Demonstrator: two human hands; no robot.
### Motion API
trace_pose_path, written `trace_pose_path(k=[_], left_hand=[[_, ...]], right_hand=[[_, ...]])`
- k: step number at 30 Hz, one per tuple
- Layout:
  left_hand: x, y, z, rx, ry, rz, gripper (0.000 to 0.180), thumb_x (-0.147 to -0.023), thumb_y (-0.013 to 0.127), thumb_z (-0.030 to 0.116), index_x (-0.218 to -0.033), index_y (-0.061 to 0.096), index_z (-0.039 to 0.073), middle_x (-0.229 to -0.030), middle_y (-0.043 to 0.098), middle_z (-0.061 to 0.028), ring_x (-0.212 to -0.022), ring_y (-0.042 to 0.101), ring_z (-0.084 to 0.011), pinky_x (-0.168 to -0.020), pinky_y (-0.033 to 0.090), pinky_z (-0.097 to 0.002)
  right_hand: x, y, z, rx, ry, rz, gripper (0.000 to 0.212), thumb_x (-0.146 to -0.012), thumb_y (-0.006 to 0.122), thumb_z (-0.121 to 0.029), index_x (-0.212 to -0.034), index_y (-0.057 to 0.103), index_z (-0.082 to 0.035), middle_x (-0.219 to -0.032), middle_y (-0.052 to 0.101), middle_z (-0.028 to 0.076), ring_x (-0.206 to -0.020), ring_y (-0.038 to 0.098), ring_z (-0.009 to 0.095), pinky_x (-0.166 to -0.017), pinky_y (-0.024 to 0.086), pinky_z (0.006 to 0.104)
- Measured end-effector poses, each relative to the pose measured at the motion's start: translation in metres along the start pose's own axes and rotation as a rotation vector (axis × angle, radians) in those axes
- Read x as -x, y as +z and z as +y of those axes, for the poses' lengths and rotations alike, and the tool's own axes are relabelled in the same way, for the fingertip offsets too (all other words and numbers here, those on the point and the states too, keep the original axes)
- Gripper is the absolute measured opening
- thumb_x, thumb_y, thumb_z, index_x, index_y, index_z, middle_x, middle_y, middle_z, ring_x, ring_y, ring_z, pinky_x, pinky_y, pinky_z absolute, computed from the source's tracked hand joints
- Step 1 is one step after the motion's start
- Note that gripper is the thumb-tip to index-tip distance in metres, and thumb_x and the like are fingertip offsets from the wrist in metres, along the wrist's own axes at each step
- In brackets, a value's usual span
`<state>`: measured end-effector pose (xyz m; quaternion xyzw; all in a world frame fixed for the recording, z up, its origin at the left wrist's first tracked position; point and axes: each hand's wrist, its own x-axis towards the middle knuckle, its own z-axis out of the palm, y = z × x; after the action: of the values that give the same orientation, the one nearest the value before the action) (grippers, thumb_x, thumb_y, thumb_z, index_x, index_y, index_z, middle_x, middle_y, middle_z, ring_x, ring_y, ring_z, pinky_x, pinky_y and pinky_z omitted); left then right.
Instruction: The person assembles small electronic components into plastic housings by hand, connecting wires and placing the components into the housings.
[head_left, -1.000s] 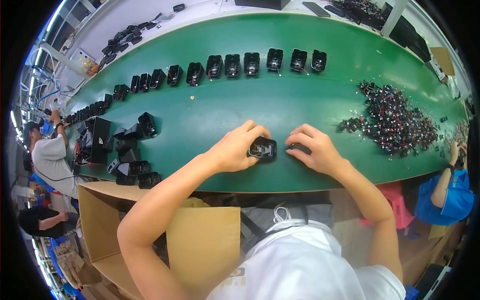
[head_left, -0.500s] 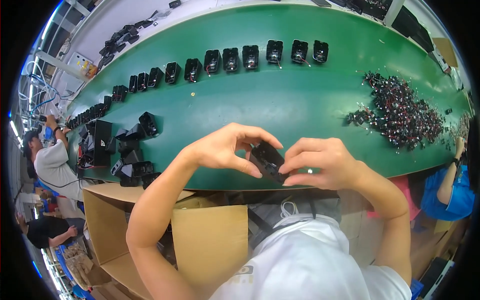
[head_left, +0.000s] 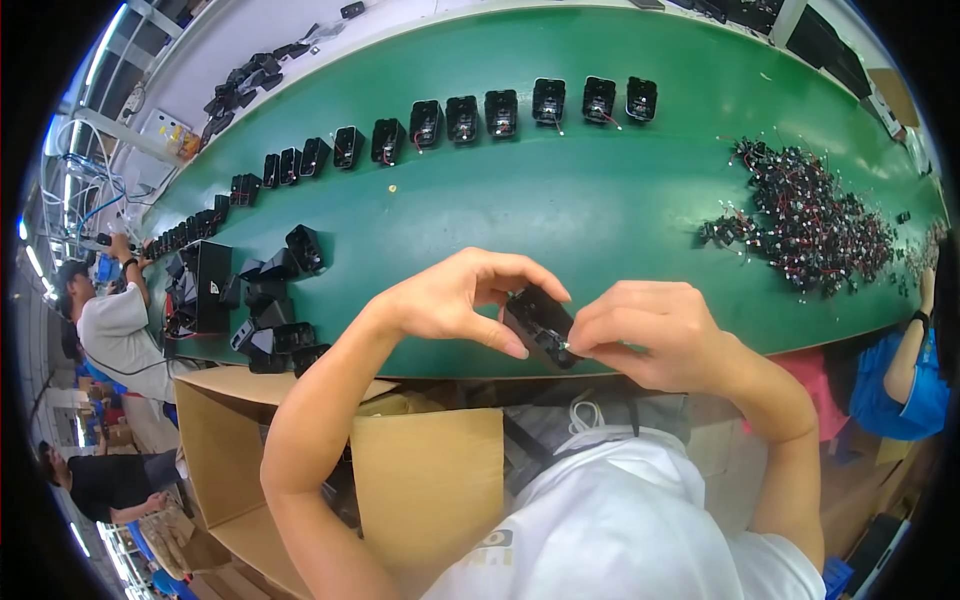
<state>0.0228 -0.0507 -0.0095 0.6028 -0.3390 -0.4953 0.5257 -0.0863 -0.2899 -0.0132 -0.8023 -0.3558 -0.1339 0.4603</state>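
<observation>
Near the table's front edge, my left hand [head_left: 465, 295] is closed round an open black plastic housing [head_left: 538, 322], thumb on the near side and fingers over the far side. The housing is tilted, with its hollow inside partly in sight. My right hand [head_left: 655, 335] is pinched at the housing's right end, fingertips against it. A tiny pale bit shows at those fingertips; what they grip is too small to make out. To the right lies a big heap of small black parts with red and black wires [head_left: 810, 220].
A curved row of black housings [head_left: 461, 119] runs along the green table [head_left: 560, 210]. More housings lie in a loose pile [head_left: 270, 300] beside a black bin [head_left: 212, 285]. An open cardboard box [head_left: 425, 470] stands below the front edge. Co-workers are at both ends.
My right fingers have drawn closer together at the housing's right end, and a small pale bit now shows there. My left hand keeps its hold. The view has shifted slightly.
</observation>
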Motion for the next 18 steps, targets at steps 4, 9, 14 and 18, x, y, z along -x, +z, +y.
trace_pose_path(k=[4,9,14,18], left_hand=[[0.002,0.000,0.005,0.040,-0.010,-0.034,0.064,-0.068,0.086,-0.003,-0.126,0.061,-0.002,-0.122,0.065,-0.0106,-0.113,0.060,-0.0193,-0.102,0.047,-0.0358],[0.000,0.001,0.002,0.071,-0.003,-0.080,0.064,-0.067,0.087,-0.003,-0.125,0.061,-0.004,-0.123,0.064,-0.0120,-0.115,0.060,-0.0208,-0.103,0.046,-0.0367],[0.003,-0.001,0.004,0.084,-0.003,-0.067,0.065,-0.066,0.088,-0.002,-0.125,0.061,-0.005,-0.123,0.065,-0.0129,-0.116,0.059,-0.0217,-0.104,0.044,-0.0374],[0.002,-0.001,0.006,0.070,-0.022,-0.088,0.066,-0.065,0.088,-0.001,-0.125,0.061,-0.006,-0.123,0.065,-0.0132,-0.116,0.059,-0.0215,-0.104,0.044,-0.0375]], right_hand=[[0.001,0.001,0.001,-0.040,-0.117,0.080,0.022,-0.067,0.080,0.003,-0.083,0.071,-0.008,-0.088,0.073,0.005,-0.075,0.069,0.021,-0.063,0.056,0.0299],[-0.002,0.009,0.002,-0.107,-0.139,0.119,0.020,-0.068,0.080,0.005,-0.082,0.071,-0.006,-0.087,0.073,0.005,-0.074,0.070,0.021,-0.063,0.057,0.0301],[-0.002,0.005,-0.002,-0.081,-0.154,0.102,0.021,-0.068,0.080,0.005,-0.084,0.070,-0.006,-0.087,0.072,0.005,-0.074,0.069,0.021,-0.063,0.056,0.0303],[-0.002,0.012,-0.004,-0.092,-0.215,0.100,0.024,-0.067,0.081,0.005,-0.086,0.070,-0.006,-0.087,0.072,0.006,-0.074,0.069,0.022,-0.062,0.056,0.0313]])
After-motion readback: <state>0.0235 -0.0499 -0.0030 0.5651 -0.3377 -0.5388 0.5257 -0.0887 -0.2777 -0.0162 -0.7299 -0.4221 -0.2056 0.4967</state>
